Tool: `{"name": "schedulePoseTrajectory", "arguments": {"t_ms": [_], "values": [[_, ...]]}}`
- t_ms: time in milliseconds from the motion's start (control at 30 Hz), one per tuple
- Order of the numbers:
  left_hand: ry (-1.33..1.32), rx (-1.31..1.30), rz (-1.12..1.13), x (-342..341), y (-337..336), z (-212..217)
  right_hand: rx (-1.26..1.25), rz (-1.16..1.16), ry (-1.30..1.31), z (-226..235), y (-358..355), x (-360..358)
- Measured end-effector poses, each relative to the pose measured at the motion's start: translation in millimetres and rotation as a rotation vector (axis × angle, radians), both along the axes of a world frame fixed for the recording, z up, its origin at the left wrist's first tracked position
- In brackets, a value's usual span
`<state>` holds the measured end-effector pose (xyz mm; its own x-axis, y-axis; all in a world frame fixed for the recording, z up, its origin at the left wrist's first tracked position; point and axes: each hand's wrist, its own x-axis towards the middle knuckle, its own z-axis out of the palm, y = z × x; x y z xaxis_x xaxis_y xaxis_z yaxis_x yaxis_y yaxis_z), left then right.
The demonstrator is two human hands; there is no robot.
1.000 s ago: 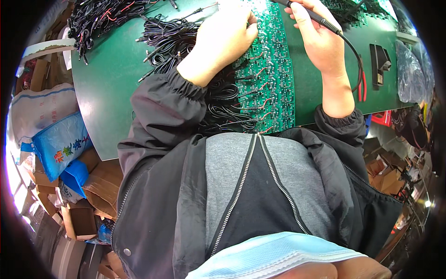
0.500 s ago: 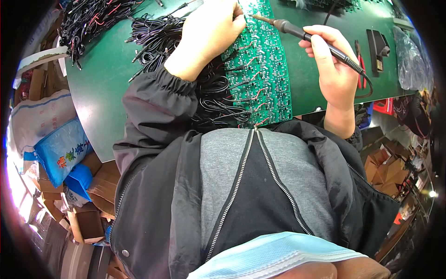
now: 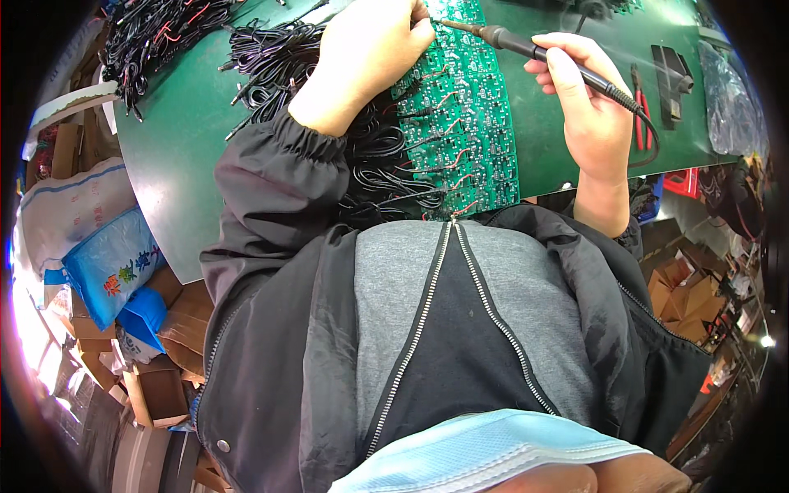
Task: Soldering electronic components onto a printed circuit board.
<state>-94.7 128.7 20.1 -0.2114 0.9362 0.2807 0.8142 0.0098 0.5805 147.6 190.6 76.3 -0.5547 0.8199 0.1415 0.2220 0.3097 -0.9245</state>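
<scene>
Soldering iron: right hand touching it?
Touching. The head view shows the soldering iron gripped in the right hand, held between thumb and fingers.

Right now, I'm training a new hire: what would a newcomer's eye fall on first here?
Probably the bright green circuit boards lined up at upper centre. To their right, the right hand holds a black soldering iron reaching over them; bundled black cables lie along their left.
</scene>
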Motion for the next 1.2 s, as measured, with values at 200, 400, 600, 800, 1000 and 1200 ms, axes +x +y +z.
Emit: {"name": "schedulePoseTrajectory", "arguments": {"t_ms": [200,400,600,800,1000,1200], "values": [[0.016,0.014,-0.013,-1.2,-0.1,0.6,0.068,-0.038,0.023,3.8,1.6,0.3],[0.021,0.012,-0.034,-2.2,0.4,-3.9,0.079,-0.069,0.084,0.5,0.4,8.5],[-0.05,0.054,-0.008,-2.1,-5.2,7.0,0.108,-0.078,0.082,3.3,-3.3,13.9],[0.354,-0.038,-0.094,-42.8,-22.1,38.9,0.159,-0.081,0.076,3.8,3.2,19.1],[0.385,-0.129,0.032,-46.0,-24.8,46.4,0.243,-0.05,0.128,13.3,15.8,10.5],[0.074,-0.105,0.087,-40.2,-35.5,84.0,0.179,-0.054,0.121,5.3,18.5,18.8]]}}
